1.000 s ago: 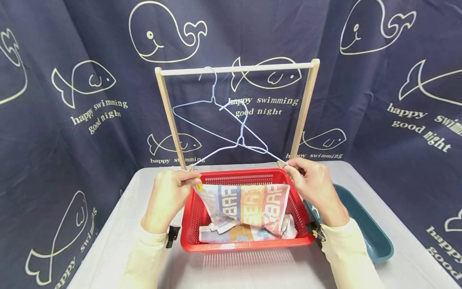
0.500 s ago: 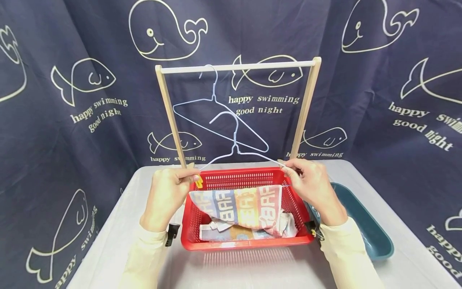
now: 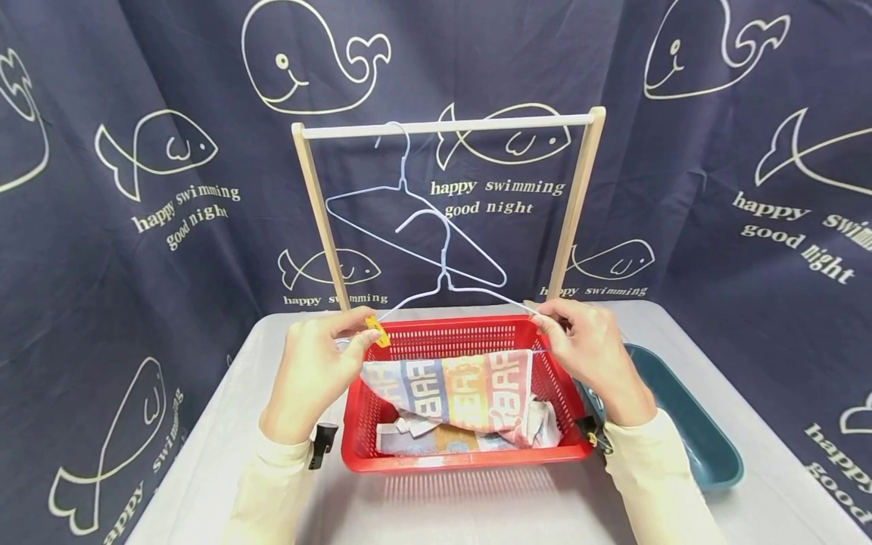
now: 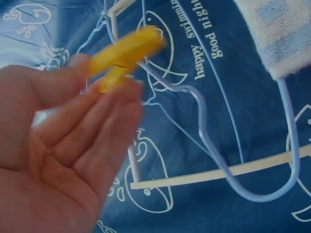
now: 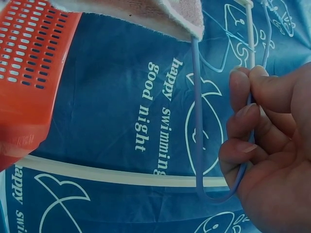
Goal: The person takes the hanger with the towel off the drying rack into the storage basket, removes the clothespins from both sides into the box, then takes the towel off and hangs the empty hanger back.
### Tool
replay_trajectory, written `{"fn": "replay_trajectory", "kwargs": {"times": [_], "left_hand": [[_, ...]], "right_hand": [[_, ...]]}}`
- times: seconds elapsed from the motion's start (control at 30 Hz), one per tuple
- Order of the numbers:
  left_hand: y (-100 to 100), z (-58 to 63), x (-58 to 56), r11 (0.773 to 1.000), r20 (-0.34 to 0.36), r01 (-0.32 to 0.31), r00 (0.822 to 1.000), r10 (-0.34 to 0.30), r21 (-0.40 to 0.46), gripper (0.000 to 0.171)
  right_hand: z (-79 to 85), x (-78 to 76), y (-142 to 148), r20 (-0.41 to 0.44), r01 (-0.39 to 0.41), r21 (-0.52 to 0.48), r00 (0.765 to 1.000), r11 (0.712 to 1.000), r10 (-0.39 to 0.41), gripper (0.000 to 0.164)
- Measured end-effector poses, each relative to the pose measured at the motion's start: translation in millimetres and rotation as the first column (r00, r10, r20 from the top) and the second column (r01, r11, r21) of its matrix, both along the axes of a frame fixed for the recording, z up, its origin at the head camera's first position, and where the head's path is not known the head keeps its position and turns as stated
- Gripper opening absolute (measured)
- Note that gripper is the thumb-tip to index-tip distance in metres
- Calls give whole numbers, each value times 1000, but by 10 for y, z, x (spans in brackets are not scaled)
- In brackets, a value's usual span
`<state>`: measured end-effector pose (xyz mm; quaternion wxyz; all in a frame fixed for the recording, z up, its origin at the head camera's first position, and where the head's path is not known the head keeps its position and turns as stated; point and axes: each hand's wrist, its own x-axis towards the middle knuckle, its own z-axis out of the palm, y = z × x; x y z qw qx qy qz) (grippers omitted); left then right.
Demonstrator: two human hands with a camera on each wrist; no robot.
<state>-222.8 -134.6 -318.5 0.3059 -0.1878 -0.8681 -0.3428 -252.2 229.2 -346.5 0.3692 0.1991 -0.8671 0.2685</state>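
My left hand (image 3: pixel 316 371) pinches a yellow clothespin (image 3: pixel 378 331) between thumb and fingertips, at the left shoulder of a pale blue wire hanger (image 3: pixel 446 246). In the left wrist view the clothespin (image 4: pixel 129 51) is blurred, with the hanger's wire (image 4: pixel 201 116) behind it. The right hand (image 3: pixel 589 352) grips the hanger's right shoulder, fingers curled round the wire, as the right wrist view shows. A small towel (image 3: pixel 463 386) with coloured stripes and letters hangs folded over the hanger's lower bar, above the red basket.
The red basket (image 3: pixel 470 460) holds more crumpled cloth. Behind it stands a wooden rack (image 3: pixel 579 197) with a white rail (image 3: pixel 490 126), from which a second blue hanger (image 3: pixel 364 194) hangs. To the right lies a teal tray (image 3: pixel 729 462), partly behind my right forearm.
The held hanger and towel have shifted left, and the hook has dropped a little. The clothespin has turned and now sticks out from the left fingertips. The right hand keeps its grip.
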Motion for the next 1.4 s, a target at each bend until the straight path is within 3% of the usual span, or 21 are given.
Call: {"fn": "replay_trajectory", "kwargs": {"times": [0.13,0.53,1.0,1.2,1.4], "left_hand": [[-1,2,-5,998,8,32,999,-33,60,27],[-2,12,9,990,23,32,999,-36,134,32],[-30,42,30,980,8,27,1000,-29,196,32],[-50,54,34,977,15,23,1000,-27,212,33],[-56,51,26,978,3,19,1000,-20,208,32]], "right_hand": [[10,12,-2,15,0,1,1000,1000,0,14],[45,54,-6,71,24,2,997,1000,-24,11],[8,42,35,130,-33,40,991,999,27,8],[13,39,41,214,-55,44,976,998,44,10],[3,14,48,346,-73,60,937,996,47,4]]}}
